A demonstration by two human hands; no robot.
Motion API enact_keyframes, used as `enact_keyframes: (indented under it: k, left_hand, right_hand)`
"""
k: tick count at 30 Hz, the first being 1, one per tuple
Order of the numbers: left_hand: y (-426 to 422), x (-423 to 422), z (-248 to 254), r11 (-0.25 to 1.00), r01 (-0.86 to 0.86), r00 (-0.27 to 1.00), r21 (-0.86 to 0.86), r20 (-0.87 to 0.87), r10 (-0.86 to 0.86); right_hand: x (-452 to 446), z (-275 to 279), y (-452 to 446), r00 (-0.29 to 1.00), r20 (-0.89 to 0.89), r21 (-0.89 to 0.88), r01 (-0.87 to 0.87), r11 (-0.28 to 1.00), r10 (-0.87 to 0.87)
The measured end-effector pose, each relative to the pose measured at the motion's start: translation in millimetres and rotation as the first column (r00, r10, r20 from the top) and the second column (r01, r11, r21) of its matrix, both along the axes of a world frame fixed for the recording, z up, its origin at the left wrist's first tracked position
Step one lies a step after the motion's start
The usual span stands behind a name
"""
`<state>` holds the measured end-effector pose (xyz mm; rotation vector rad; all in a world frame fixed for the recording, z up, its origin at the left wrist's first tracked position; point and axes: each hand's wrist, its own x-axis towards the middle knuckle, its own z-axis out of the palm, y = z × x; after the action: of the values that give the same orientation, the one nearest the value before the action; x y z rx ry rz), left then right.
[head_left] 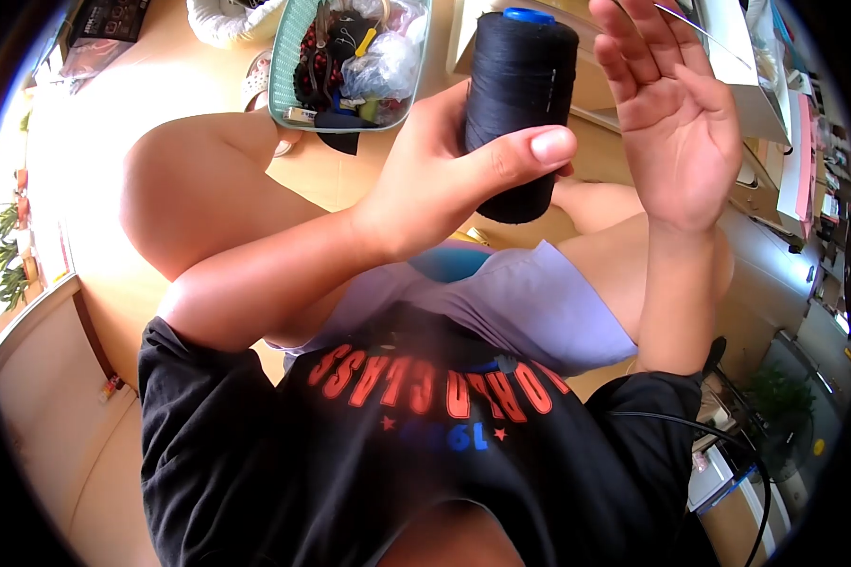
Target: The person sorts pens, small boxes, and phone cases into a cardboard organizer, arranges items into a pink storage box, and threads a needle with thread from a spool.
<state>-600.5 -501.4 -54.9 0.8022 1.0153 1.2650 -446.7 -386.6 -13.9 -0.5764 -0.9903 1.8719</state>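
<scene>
A large spool of black thread [520, 94] with a blue top is held upright in front of me. My left hand [444, 180] is wrapped round it, the thumb lying across its front. To the right of the spool, my right hand [676, 123] is raised with the palm showing and the fingers apart, not touching the spool. A thin, light line, perhaps a wire or thread, passes by its fingertips at the top right; whether the hand touches it I cannot tell.
A green basket [279, 71] with scissors, plastic bags and other small items stands on the floor beyond my left forearm. White boxes [742, 90] are at the upper right. A black cable [764, 491] runs beside my right sleeve. My bent legs lie below my arms.
</scene>
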Motion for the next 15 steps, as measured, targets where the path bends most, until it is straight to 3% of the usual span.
enact_keyframes:
  k: [8, 10, 12, 14, 15]
  left_hand:
    - [-2, -4, 5, 0.996, 0.069, 0.995, -0.053, 0.076, -0.065]
    - [-2, -5, 5, 0.994, 0.081, 0.993, -0.075, 0.093, -0.074]
    - [-2, -6, 5, 0.992, 0.098, 0.993, -0.079, 0.077, -0.092]
    - [-3, -7, 7, 0.991, 0.111, 0.991, -0.076, 0.079, -0.105]
    - [-4, -7, 7, 0.99, 0.118, 0.99, -0.075, 0.08, -0.112]
  right_hand:
    - [16, -15, 17, 0.984, 0.072, 0.274, -0.179, 0.945, 0.165]
    - [10, -14, 14, 0.973, -0.026, 0.32, -0.211, 0.924, 0.231]
    - [9, -14, 14, 0.977, -0.011, 0.328, -0.196, 0.924, 0.211]
    - [12, -13, 15, 0.988, 0.116, 0.299, -0.134, 0.945, 0.104]
    - [13, -14, 15, 0.982, 0.098, 0.297, -0.183, 0.937, 0.161]
